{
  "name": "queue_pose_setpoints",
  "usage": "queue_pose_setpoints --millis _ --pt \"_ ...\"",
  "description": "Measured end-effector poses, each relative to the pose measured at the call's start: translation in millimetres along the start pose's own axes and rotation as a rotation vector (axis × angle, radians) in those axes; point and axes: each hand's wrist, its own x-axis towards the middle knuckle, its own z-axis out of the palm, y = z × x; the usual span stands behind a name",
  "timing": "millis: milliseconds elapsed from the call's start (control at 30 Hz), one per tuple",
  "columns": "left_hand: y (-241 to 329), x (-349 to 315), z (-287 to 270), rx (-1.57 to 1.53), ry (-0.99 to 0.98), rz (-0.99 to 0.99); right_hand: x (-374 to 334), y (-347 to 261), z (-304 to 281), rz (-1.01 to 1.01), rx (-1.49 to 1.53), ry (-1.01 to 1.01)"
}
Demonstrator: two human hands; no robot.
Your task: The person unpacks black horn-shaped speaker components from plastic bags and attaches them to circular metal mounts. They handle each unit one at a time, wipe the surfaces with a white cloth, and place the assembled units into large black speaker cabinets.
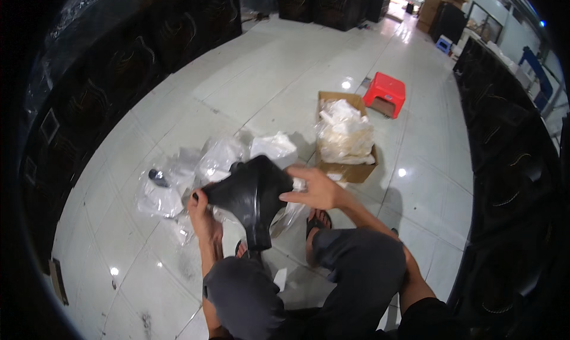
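A glossy black, flared, horn-shaped part [254, 191] is held up between my two hands, above the floor and in front of my knees. It spreads wide at the top and narrows to a neck that points down toward my feet. My left hand [203, 216] grips its left corner, with the thumb on top. At its right side my right hand [314, 187] closes on the edge, thumb toward me; some fingers are hidden behind the part. Beyond and to the left lie several clear plastic bags [221, 157], one with a small dark piece [158, 177] in it.
An open cardboard box [347, 172] filled with plastic-wrapped white pieces stands ahead to the right. Behind it is a red plastic stool [388, 90]. Rows of black cabinets [133, 67] line the left side, and more black cabinets [510, 179] line the right. The floor [267, 67] is pale glossy tile.
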Motion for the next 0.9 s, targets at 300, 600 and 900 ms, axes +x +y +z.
queue_pose_setpoints --millis 300,600,900 --pt "16.9 -1.1 8.0 -0.098 0.133 -0.16 0.5 19.8 13.5 0.178 -0.042 -0.2" --pt "34.9 22.1 -32.3 -0.015 0.275 -0.146 -16.9 64.9 10.0 0.157 -0.164 -0.155" --pt "60.3 22.7 -125.1 -0.528 0.303 -0.101 -81.6 69.7 -90.0 0.537 -0.293 0.32"
